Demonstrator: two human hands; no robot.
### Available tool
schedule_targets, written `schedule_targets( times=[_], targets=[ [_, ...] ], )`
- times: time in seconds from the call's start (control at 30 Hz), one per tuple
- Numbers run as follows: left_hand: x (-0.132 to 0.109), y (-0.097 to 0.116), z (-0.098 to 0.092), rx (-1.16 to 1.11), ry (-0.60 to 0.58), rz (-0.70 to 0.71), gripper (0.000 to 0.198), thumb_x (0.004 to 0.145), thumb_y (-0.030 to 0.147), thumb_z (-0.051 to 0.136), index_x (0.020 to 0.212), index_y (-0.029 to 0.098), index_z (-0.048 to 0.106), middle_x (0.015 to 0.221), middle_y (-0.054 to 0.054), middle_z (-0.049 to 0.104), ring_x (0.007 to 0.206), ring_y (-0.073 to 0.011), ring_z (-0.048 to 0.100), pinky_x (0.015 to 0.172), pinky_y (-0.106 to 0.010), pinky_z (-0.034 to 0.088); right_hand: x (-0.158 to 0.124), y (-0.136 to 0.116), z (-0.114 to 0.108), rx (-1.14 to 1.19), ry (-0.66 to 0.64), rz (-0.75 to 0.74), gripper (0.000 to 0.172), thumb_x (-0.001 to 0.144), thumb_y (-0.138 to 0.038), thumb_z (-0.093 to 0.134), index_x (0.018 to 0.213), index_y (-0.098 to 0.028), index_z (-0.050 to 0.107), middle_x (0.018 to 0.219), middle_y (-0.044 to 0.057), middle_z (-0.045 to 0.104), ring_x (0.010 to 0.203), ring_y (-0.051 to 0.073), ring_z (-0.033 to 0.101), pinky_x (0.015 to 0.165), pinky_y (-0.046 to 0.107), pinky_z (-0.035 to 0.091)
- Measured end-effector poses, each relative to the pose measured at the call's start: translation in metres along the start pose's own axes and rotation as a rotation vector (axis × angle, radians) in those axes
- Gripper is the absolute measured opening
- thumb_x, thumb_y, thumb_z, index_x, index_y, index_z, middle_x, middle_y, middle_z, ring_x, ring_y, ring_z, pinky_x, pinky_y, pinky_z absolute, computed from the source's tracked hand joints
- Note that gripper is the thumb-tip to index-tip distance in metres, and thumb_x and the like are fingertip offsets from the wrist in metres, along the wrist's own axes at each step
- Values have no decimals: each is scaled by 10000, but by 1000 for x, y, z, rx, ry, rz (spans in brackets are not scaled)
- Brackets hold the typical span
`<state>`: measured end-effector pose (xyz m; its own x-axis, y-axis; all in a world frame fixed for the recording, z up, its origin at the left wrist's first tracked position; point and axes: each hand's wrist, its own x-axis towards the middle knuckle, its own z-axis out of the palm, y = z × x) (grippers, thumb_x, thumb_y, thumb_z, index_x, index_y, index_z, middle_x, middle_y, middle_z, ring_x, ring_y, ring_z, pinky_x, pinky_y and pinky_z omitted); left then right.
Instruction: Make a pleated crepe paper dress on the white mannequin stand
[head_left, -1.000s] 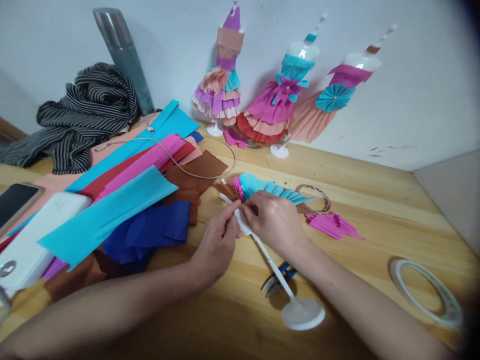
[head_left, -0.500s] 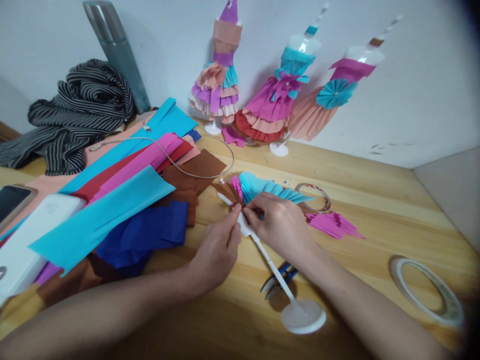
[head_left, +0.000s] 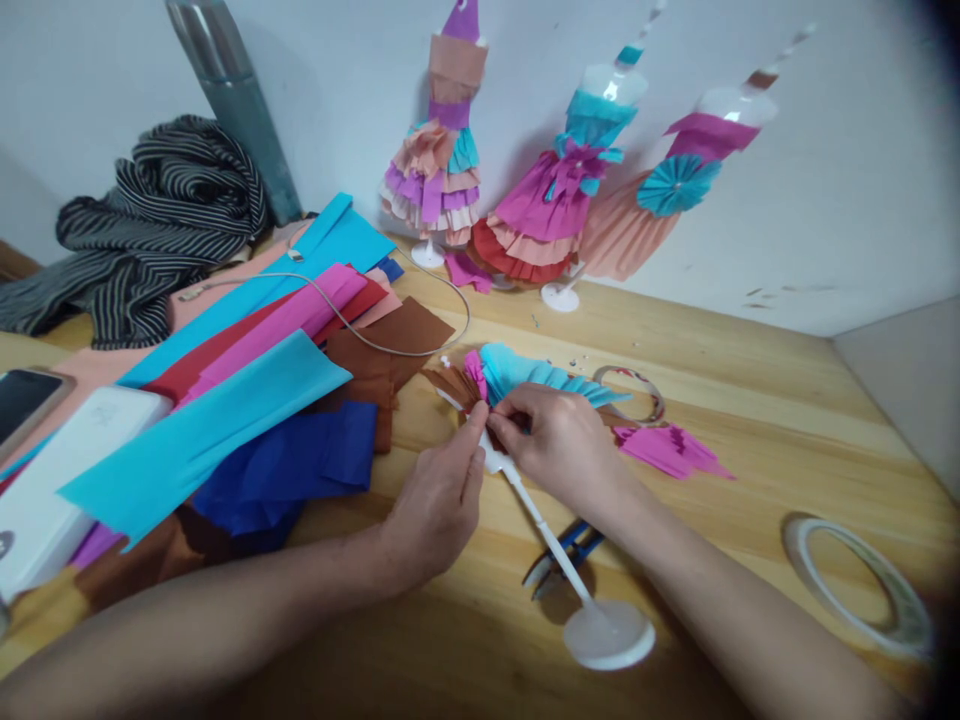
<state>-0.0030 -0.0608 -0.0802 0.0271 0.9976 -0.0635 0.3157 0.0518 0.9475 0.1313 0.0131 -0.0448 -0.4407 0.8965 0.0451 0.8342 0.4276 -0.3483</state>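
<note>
Biggest thing here is the pale wooden table [head_left: 780,440]. Left side's buried under a messy heap of crepe paper sheets [head_left: 206,420] in turquoise, red, pink, brown and dark blue, with a black-and-white striped cloth [head_left: 180,190] behind. Three mini dress stands in ruffled paper [head_left: 555,210] line up along the white wall, and a tall grey-green flask with a silver cap [head_left: 244,120] leans near the cloth.

Centre table, the left hand [head_left: 439,500] and right hand [head_left: 559,440] meet at a slim white plastic mannequin stand [head_left: 540,520]. It's tilted, round base towards the person, pole crossing over blue-handled pliers [head_left: 583,543]. The left hand's fingers are closed in around the upper part of the stand. The right thumb and forefinger are pinched tight at the same spot, on what looks like brown pleated paper [head_left: 454,382], though the fingertips hide most of it, so don't quote me. Fanned turquoise pleated paper [head_left: 525,370] sits just beyond the right hand.

Smaller bits: a wide white tape ring [head_left: 907,620] off right, a crinkled magenta scrap [head_left: 671,452], and tiny beads [head_left: 574,363].
</note>
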Motion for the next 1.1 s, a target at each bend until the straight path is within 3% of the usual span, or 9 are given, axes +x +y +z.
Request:
schedule_targets(
  times=[0.23,0.4,0.6,0.9,1.1],
  targets=[
    [1,2,-1,-18,17,-25,473,892,255,412,1337,138,522,733,-56,621,668,-187,523,726,-308,430,-1,1,1,-4,8,-24,190,795,-198,550,626,-169,632,658,40,666,598,154,590,557,256,340],
    [-4,5,-1,-196,97,-107,375,878,289,469,1200,170,619,764,-55,613,609,-154,505,569,-245,411,-3,2,3,3,22,-2,179,788,-210,560,630,-169,634,660,44,676,598,161,590,560,263,344],
    [-3,1,0,-257,29,-221,425,902,303,415,1266,139,556,746,-18,546,478,-84,382,420,-196,287,-3,1,1,33,35,-37,138,778,-180,577,651,-171,629,682,30,664,602,144,575,566,250,357],
    [-2,-2,1,-244,18,-179,428,908,309,404,1258,116,557,716,-4,517,495,-82,384,446,-195,309,-6,2,3,48,132,-95,94,795,-195,602,830,-162,682,785,47,673,614,149,596,562,252,411],
    [-2,-3,1,-207,27,-148,435,912,296,393,1269,97,542,704,-7,514,498,-85,386,461,-206,321,-6,4,6,20,143,-143,123,821,-188,578,811,-151,695,781,60,678,675,192,643,596,284,453]
  ],
)
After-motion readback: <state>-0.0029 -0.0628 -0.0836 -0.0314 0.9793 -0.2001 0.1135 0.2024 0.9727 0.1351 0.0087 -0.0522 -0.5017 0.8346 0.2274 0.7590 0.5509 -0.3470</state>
